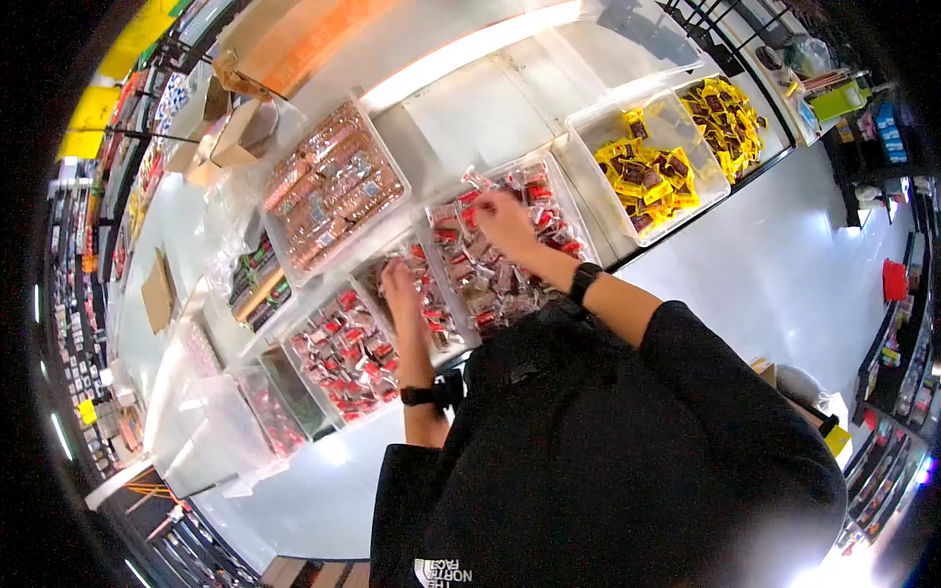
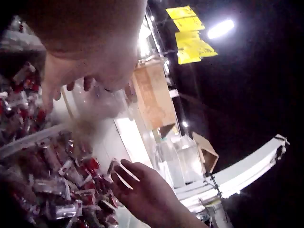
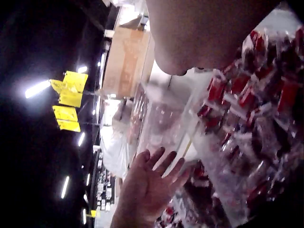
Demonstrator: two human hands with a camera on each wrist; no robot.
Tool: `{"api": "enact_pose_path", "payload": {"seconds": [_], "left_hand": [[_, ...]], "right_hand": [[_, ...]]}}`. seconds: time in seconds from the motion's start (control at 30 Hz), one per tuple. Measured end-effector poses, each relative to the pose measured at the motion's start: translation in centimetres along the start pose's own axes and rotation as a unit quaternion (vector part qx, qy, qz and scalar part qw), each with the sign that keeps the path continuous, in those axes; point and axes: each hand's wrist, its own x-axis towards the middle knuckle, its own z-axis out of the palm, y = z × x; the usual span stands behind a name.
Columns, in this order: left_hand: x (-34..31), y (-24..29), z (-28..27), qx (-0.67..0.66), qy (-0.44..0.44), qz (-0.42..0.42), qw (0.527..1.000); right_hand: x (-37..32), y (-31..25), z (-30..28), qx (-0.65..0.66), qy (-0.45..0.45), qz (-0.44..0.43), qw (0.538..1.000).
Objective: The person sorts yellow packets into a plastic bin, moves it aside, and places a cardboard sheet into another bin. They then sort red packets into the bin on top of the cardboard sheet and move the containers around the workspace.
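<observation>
In the head view my left hand [image 1: 400, 292] hovers over a narrow clear bin of red-and-clear wrapped snack packets [image 1: 427, 294]. Its fingers are spread and slightly bent, as the left hand [image 3: 149, 190] in the right wrist view also shows. Reaching over the wider bin beside it, my right hand [image 1: 507, 225] has its fingertips right at the packets [image 1: 480, 269] near the far rim. The left wrist view shows the right hand [image 2: 149, 192] with loosely bent, separated fingers, a small packet [image 2: 112, 166] at their tips. Dark watches circle both wrists.
Another bin of red-wrapped packets [image 1: 343, 358] stands left of the hands. Behind is a tray of brown packaged snacks [image 1: 333, 186]. Yellow-wrapped packets [image 1: 647, 181] fill bins to the right. A cardboard box [image 1: 245, 132] and clear plastic bags [image 1: 230, 230] lie at the back left.
</observation>
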Motion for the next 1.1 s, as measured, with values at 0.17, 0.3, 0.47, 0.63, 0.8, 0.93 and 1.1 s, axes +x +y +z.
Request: {"api": "enact_pose_path", "payload": {"seconds": [0.17,0.3,0.47,0.63,0.8,0.93,1.1], "left_hand": [[3.5,0.8,7.6,0.105,-0.123,0.155,0.975],[7.1,-0.3,11.4,0.348,-0.084,0.328,0.875],[6.7,-0.3,12.5,0.441,-0.119,0.323,0.829],[5.3,-1.6,11.1,0.553,-0.12,0.402,0.72],[3.6,-3.8,11.4,0.472,-0.068,0.357,0.803],[2.8,-2.3,10.7,0.468,-0.059,0.291,0.832],[3.1,-2.6,9.4,0.264,-0.044,0.321,0.908]], "right_hand": [[1.4,5.6,0.8,-0.064,-0.071,0.149,0.984],[2.2,4.5,-0.3,0.059,-0.156,0.092,0.982],[2.3,4.3,0.2,0.011,-0.193,0.081,0.978],[3.1,4.5,0.4,0.174,-0.283,0.172,0.927],[1.7,5.7,2.9,-0.005,-0.296,0.115,0.948],[1.2,6.0,5.1,0.083,-0.313,0.151,0.934],[-1.0,2.7,5.4,0.196,-0.252,0.114,0.941]]}}
